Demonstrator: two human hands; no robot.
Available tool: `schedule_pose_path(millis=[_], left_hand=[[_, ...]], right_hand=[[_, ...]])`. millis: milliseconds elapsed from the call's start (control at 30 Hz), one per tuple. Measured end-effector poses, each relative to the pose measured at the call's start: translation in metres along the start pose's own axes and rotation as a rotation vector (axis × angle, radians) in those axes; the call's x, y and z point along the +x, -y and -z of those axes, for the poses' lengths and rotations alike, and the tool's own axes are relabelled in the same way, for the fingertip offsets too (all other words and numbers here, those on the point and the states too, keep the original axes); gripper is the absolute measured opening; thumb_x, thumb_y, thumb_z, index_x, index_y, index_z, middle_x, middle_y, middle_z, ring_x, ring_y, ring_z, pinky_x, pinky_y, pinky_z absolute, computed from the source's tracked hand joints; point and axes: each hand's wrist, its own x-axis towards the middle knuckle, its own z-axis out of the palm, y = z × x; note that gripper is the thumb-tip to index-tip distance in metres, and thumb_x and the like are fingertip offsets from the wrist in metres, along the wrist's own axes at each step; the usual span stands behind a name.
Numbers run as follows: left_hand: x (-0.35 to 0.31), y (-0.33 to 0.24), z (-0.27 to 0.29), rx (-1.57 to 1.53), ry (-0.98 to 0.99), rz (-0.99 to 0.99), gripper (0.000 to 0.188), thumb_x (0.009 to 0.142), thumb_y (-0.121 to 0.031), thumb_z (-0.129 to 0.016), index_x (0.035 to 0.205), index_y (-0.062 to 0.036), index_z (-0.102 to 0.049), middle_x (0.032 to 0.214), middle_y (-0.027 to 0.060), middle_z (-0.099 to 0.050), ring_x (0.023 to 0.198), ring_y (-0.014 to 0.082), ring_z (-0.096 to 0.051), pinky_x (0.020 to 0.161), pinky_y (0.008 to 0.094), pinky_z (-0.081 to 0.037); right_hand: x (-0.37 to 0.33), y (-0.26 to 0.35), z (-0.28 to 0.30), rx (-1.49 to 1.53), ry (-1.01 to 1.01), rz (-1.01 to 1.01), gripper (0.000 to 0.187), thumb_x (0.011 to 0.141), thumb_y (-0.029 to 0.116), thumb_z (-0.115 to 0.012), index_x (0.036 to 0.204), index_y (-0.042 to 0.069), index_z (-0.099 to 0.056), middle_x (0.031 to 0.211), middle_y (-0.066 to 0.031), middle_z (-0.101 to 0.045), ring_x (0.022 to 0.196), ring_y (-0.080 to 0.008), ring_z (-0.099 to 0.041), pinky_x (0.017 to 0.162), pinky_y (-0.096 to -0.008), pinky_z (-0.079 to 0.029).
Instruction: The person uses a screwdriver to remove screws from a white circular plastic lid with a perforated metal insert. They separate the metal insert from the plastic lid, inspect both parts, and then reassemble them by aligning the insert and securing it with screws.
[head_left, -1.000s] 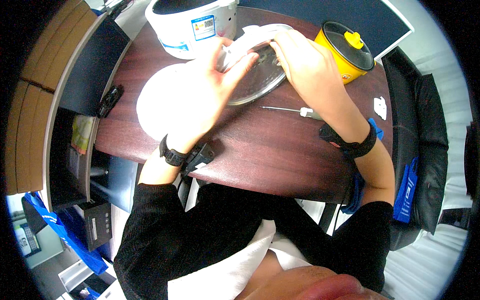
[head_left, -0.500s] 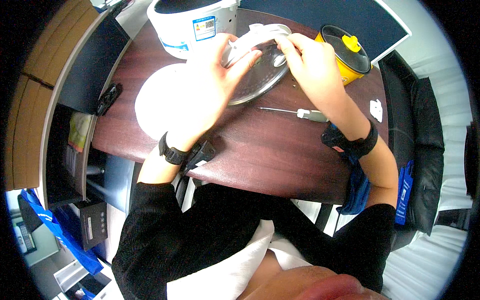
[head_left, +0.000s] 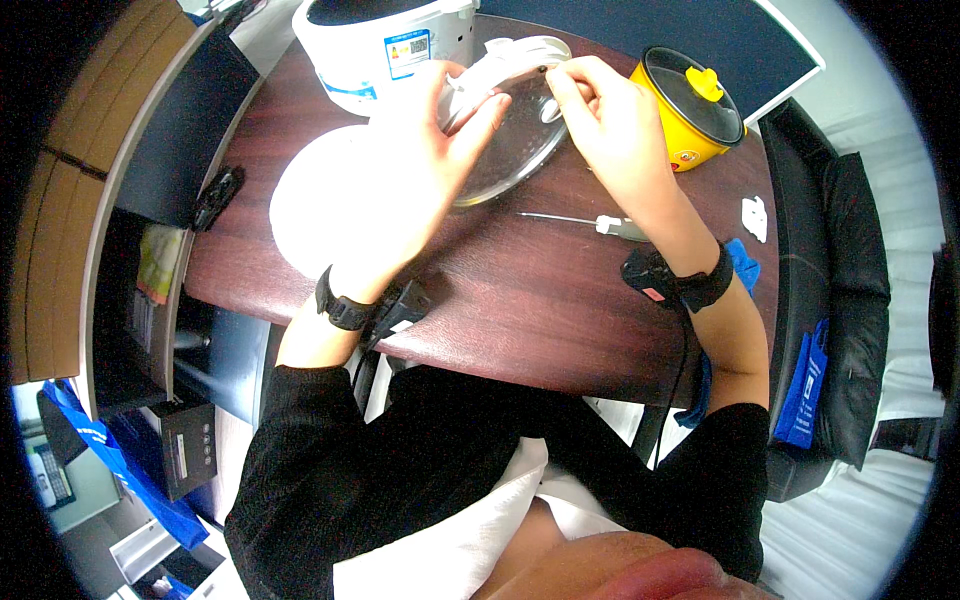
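You have the lid (head_left: 519,146) raised on its edge above the table (head_left: 520,315), near the far side, between your two hands. Its face is shiny and its rim white. Your left hand (head_left: 420,165) is partly curled, with the thumb on the face side, and has hold of the white rim. Your right hand (head_left: 615,125) has its fingertips drawn together at the upper right of the rim; whether they grip the rim or a small part there cannot be told.

Beside your left hand is a white disc (head_left: 315,205), too bright to show detail; whether it joins the lid cannot be told.

Containers: just beyond your left hand stands the white pot (head_left: 345,55), upright and uncovered, a blue-edged label on its side. Its inside shows dark; the bottom is out of sight. To the right of your right hand stands the yellow pot (head_left: 680,132), its dark cover (head_left: 672,92) on, a yellow knob on top. Its contents cannot be made out.

Below the lid lies a screwdriver (head_left: 610,226), its shaft pointing left and its handle near your right wrist. Near the right edge lies a white piece (head_left: 755,219).
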Motion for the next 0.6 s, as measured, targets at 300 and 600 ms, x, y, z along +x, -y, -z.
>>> schedule_pose_path(millis=[300,600], left_hand=[[0.007,0.005,0.003,-0.081,-0.064,-0.161,0.033,0.082,-0.025,-0.07,0.109,-0.0098,-0.06,0.093,0.017,-0.067,0.084,0.0278,-0.068,0.07,0.0343,-0.052],[0.017,0.021,0.001,0.06,-0.15,-0.329,0.039,0.08,-0.031,-0.071,0.107,-0.0061,-0.06,0.095,0.0122,-0.066,0.082,0.0271,-0.066,0.071,0.034,-0.051]], right_hand=[[0.02,-0.006,0.015,-0.415,-0.073,0.368,0.036,0.083,0.026,-0.067,0.112,0.006,-0.057,0.1,-0.008,-0.06,0.084,-0.0193,-0.059,0.072,-0.0292,-0.048],[0.021,-0.017,0.013,-0.08,0.209,0.17,0.035,0.085,0.026,-0.066,0.112,0.005,-0.057,0.099,-0.0059,-0.06,0.088,-0.0184,-0.06,0.073,-0.0283,-0.047]])
